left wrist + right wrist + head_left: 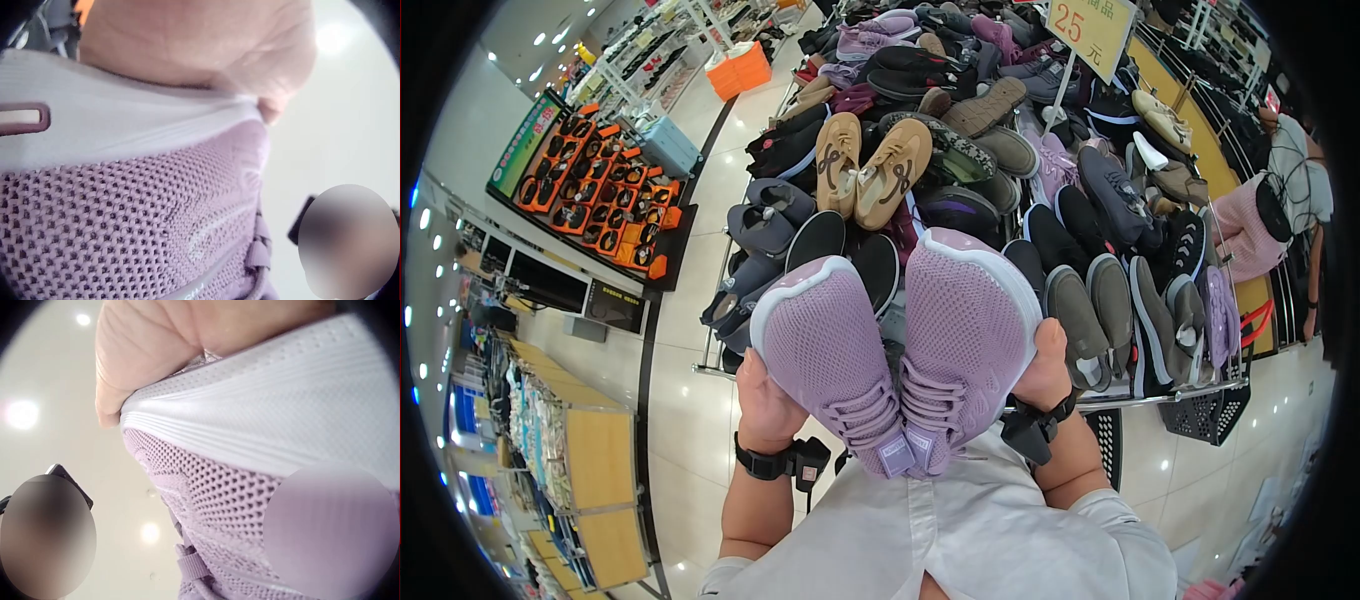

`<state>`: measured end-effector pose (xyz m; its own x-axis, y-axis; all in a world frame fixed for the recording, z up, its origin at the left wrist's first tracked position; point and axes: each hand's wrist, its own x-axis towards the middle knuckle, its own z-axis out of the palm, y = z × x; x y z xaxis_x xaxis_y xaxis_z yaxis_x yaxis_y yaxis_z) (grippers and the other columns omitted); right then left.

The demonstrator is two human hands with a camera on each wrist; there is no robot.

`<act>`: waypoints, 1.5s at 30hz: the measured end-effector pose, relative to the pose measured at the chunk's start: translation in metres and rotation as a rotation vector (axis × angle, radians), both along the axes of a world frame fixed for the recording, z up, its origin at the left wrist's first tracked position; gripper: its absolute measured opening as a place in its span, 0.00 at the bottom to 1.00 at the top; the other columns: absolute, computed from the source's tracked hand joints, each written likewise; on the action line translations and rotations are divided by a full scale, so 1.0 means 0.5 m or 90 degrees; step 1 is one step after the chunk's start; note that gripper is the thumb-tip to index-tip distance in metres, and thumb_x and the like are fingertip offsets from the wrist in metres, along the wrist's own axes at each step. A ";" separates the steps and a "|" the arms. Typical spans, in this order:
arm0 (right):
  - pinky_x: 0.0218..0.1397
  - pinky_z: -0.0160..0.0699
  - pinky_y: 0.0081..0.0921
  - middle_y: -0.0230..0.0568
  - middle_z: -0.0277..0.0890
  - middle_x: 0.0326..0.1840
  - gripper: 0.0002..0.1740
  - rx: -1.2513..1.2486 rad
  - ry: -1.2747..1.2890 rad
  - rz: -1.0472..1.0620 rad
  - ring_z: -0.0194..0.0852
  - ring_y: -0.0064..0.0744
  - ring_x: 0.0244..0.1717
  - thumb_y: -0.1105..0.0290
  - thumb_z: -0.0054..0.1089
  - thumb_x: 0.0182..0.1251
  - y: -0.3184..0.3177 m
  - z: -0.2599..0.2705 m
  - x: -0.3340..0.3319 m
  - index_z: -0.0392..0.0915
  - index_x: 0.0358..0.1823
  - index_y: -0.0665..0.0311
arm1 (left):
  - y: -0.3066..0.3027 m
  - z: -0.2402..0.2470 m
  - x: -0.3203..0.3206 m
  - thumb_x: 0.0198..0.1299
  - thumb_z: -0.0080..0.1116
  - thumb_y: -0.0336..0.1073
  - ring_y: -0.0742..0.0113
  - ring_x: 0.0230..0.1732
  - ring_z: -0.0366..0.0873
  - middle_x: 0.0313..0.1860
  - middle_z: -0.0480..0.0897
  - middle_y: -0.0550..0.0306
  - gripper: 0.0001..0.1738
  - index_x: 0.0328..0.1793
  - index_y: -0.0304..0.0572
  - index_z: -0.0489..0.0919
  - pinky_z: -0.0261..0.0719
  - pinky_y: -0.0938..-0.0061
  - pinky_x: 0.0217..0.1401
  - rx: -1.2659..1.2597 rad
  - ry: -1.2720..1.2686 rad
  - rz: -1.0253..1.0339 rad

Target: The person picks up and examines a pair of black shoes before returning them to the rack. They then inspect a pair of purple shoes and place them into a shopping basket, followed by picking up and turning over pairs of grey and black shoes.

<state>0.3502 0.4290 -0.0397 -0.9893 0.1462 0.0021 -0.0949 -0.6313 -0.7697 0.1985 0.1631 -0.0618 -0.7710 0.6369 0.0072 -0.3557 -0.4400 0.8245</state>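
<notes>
Two light purple mesh sneakers with white soles are held up side by side, toes pointing away and tongues touching near the shirt. My left hand [768, 402] grips the left sneaker [825, 335] by its outer side, thumb along the sole edge. The right sneaker [965, 330] is held the same way by my right hand [1043, 372]. In the left wrist view the palm [200, 44] lies against the white sole [106, 119]; in the right wrist view the other palm [156, 344] presses the sole [262, 394]. Fingers beneath the shoes are hidden.
Beyond the sneakers, a metal-railed stand [1120, 398] bears a heap of shoes, with tan sneakers [892, 172] near its front. A yellow price sign [1092, 32] rises from the heap. Orange bins of footwear [605, 195] stand left, a black basket [1208, 412] right. Someone in pink [1250, 230] is at right.
</notes>
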 end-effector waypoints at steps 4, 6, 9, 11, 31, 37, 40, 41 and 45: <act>0.81 0.61 0.36 0.48 0.63 0.80 0.69 -0.035 0.015 -0.005 0.63 0.37 0.78 0.25 0.69 0.54 -0.008 0.001 -0.004 0.54 0.82 0.72 | 0.024 0.036 0.011 0.75 0.24 0.68 0.34 0.58 0.82 0.64 0.76 0.24 0.49 0.80 0.28 0.61 0.82 0.45 0.63 -0.028 -0.002 0.016; 0.81 0.61 0.36 0.47 0.63 0.80 0.69 -0.034 0.026 0.003 0.63 0.37 0.79 0.25 0.69 0.54 -0.009 0.002 -0.004 0.54 0.82 0.72 | 0.031 0.058 0.013 0.76 0.25 0.67 0.36 0.61 0.81 0.66 0.76 0.27 0.47 0.80 0.29 0.60 0.80 0.45 0.65 -0.002 0.012 -0.037; 0.80 0.61 0.35 0.47 0.63 0.80 0.70 -0.028 0.018 -0.004 0.64 0.37 0.78 0.25 0.69 0.53 -0.008 0.001 -0.002 0.54 0.82 0.72 | 0.040 0.082 0.013 0.78 0.26 0.66 0.39 0.65 0.79 0.70 0.75 0.31 0.45 0.81 0.31 0.60 0.79 0.46 0.69 0.037 0.033 -0.117; 0.79 0.63 0.36 0.49 0.65 0.78 0.63 -0.003 0.037 0.007 0.65 0.37 0.77 0.27 0.64 0.61 -0.003 -0.004 0.006 0.56 0.81 0.72 | 0.047 0.085 0.008 0.79 0.27 0.65 0.40 0.67 0.79 0.71 0.74 0.33 0.45 0.82 0.31 0.60 0.78 0.46 0.70 0.050 0.039 -0.144; 0.62 0.85 0.51 0.63 0.73 0.68 0.64 -0.326 -0.008 -0.010 0.81 0.56 0.60 0.14 0.25 0.63 -0.042 -0.017 -0.073 0.61 0.80 0.63 | 0.090 0.066 0.002 0.78 0.37 0.63 0.45 0.72 0.72 0.75 0.72 0.44 0.39 0.82 0.44 0.63 0.72 0.49 0.75 0.282 -0.278 -0.233; 0.59 0.87 0.52 0.64 0.74 0.66 0.65 -0.339 0.011 0.014 0.82 0.56 0.58 0.13 0.26 0.63 -0.044 -0.005 -0.076 0.61 0.79 0.64 | 0.092 0.070 0.004 0.78 0.37 0.64 0.43 0.73 0.71 0.76 0.70 0.42 0.40 0.83 0.43 0.62 0.71 0.47 0.76 0.319 -0.309 -0.283; 0.58 0.87 0.52 0.64 0.75 0.65 0.63 -0.392 0.017 0.043 0.82 0.56 0.58 0.14 0.29 0.64 -0.043 -0.001 -0.082 0.62 0.79 0.65 | 0.109 0.096 0.017 0.78 0.37 0.64 0.43 0.73 0.72 0.76 0.70 0.40 0.40 0.83 0.41 0.62 0.71 0.47 0.76 0.326 -0.345 -0.306; 0.58 0.87 0.52 0.64 0.75 0.65 0.62 -0.420 0.006 0.049 0.82 0.55 0.58 0.15 0.31 0.65 -0.042 -0.001 -0.085 0.63 0.79 0.65 | 0.109 0.097 0.016 0.78 0.37 0.64 0.43 0.73 0.72 0.76 0.70 0.40 0.40 0.83 0.41 0.62 0.71 0.47 0.76 0.327 -0.345 -0.305; 0.74 0.74 0.48 0.53 0.71 0.74 0.54 -0.416 0.071 0.123 0.75 0.49 0.69 0.22 0.36 0.71 -0.028 -0.041 -0.096 0.62 0.81 0.61 | 0.105 0.086 0.009 0.78 0.36 0.63 0.42 0.73 0.72 0.77 0.70 0.40 0.41 0.83 0.39 0.61 0.71 0.48 0.77 0.158 -0.315 -0.199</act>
<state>0.3024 0.4150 -0.0601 -0.9967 -0.0266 0.0772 0.0092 -0.9761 -0.2171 0.2031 0.2156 -0.0187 -0.4981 0.8578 -0.1266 -0.8116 -0.4098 0.4164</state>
